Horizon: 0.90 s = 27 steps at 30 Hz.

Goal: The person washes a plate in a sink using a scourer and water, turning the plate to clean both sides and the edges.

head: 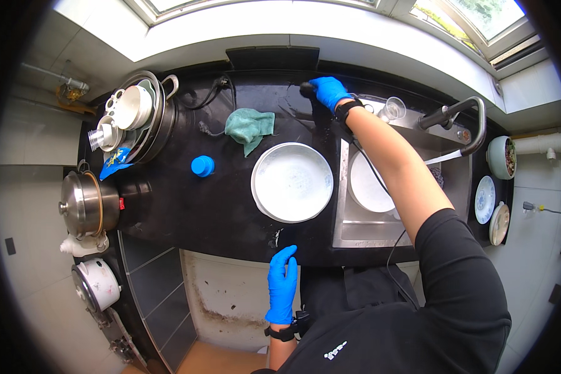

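Note:
My right hand (329,92), in a blue glove, reaches to the back of the black counter, left of the tap. Its fingers are closed on a small dark scrubbing pad (307,89), which seems to touch the counter. My left hand (282,285), gloved in blue too, is just off the counter's front edge with nothing in it, its fingers apart. Between the hands, stacked white plates (292,182) stand left of the steel sink (362,238). Another white plate (367,182) lies in the sink, partly under my right arm. A green cloth (250,127) lies crumpled on the counter.
A blue cap or small bottle (203,166) and a power cord (210,98) are on the left. Farther left stand piled bowls and pans (133,107), a steel pot (82,203) and a rice cooker (98,284). A clear cup (392,109) is near the tap (477,121). Dishes (485,200) line the right end.

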Motion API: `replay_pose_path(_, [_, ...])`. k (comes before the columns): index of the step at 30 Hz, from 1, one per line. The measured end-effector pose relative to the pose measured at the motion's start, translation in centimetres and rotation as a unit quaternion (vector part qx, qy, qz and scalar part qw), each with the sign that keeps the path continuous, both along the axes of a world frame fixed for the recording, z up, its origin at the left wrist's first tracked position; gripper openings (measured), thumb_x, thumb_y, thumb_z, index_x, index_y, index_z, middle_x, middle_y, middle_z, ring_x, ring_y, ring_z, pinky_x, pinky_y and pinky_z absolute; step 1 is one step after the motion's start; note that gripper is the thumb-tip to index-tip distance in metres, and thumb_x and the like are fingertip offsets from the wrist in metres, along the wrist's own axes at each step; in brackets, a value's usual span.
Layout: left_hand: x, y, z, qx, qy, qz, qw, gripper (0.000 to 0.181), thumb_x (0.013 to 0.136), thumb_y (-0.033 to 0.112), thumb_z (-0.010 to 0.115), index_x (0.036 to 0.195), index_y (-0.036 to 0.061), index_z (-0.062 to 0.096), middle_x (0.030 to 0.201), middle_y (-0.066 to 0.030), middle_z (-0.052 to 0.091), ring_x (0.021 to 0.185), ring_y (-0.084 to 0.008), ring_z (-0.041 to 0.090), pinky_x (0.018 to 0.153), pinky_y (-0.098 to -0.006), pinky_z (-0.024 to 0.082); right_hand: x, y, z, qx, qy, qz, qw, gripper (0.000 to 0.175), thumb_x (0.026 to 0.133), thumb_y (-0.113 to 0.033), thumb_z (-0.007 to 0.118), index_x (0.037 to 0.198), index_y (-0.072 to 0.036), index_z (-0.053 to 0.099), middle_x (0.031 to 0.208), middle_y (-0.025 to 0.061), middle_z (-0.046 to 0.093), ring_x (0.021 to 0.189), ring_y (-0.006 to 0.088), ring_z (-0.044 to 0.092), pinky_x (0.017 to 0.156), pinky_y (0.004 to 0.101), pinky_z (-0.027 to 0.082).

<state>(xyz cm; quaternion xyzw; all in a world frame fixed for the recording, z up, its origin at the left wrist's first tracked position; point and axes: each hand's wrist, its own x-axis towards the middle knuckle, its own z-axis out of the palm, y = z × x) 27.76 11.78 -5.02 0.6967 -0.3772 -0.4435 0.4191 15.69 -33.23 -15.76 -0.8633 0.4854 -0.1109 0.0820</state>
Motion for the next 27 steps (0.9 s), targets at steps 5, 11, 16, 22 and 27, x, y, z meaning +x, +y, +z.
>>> replay_pose_path(5, [0.0, -1.1, 0.4, -0.001, 0.0, 0.005, 1.0, 0.023, 0.087, 0.005, 0.051, 0.109, 0.0047, 0.057, 0.106, -0.0085, 0.057, 0.101, -0.0197, 0.053, 0.088, -0.0292, 0.041, -1.9, 8.9, 0.6, -0.068, -0.099, 0.146, 0.982, 0.018, 0.076, -0.008, 0.05, 0.09, -0.011, 0.061, 0.091, 0.0141, 0.059, 0.084, 0.0319, 0.058, 0.073, 0.0399, 0.047])
replay_pose_path(11, [-0.9, -5.2, 3.8, -0.07, -0.04, -0.063, 0.995, 0.023, 0.086, 0.005, 0.052, 0.108, 0.0042, 0.057, 0.104, -0.01, 0.059, 0.098, -0.0222, 0.056, 0.087, -0.0303, 0.042, -9.5, 18.9, 5.1, 0.064, -0.114, 0.181, 0.975, 0.021, 0.076, -0.006, 0.049, 0.093, -0.01, 0.061, 0.088, 0.0117, 0.059, 0.082, 0.0304, 0.057, 0.07, 0.0384, 0.047])
replay_pose_path(16, [-3.2, -5.8, 5.0, -0.103, -0.071, -0.111, 0.986, 0.021, 0.086, 0.007, 0.052, 0.106, 0.0037, 0.058, 0.102, -0.011, 0.059, 0.097, -0.0226, 0.056, 0.084, -0.0306, 0.043, -16.1, 24.6, 7.7, 0.205, -0.28, -0.191, 0.918, 0.023, 0.085, -0.013, 0.05, 0.106, -0.009, 0.057, 0.097, 0.0142, 0.061, 0.088, 0.0258, 0.061, 0.074, 0.0337, 0.049])
replay_pose_path(22, [-7.8, -5.6, 6.0, -0.076, -0.101, -0.171, 0.977, 0.023, 0.087, 0.009, 0.052, 0.108, 0.0044, 0.058, 0.102, -0.0081, 0.058, 0.093, -0.017, 0.056, 0.082, -0.0283, 0.043, -26.9, 24.9, 2.0, 0.429, -0.742, -0.343, 0.384, 0.028, 0.09, -0.021, 0.045, 0.114, -0.006, 0.05, 0.107, 0.0113, 0.055, 0.098, 0.0253, 0.056, 0.088, 0.043, 0.046])
replay_pose_path(27, [-12.3, -6.5, 6.4, -0.038, -0.094, -0.233, 0.967, 0.026, 0.087, 0.011, 0.053, 0.112, 0.004, 0.056, 0.094, -0.005, 0.055, 0.082, -0.0117, 0.052, 0.075, -0.0249, 0.043, -28.7, 23.9, 1.9, 0.441, -0.838, -0.263, 0.186, 0.029, 0.089, -0.018, 0.048, 0.113, -0.001, 0.051, 0.112, 0.0161, 0.055, 0.108, 0.0304, 0.051, 0.099, 0.0453, 0.037])
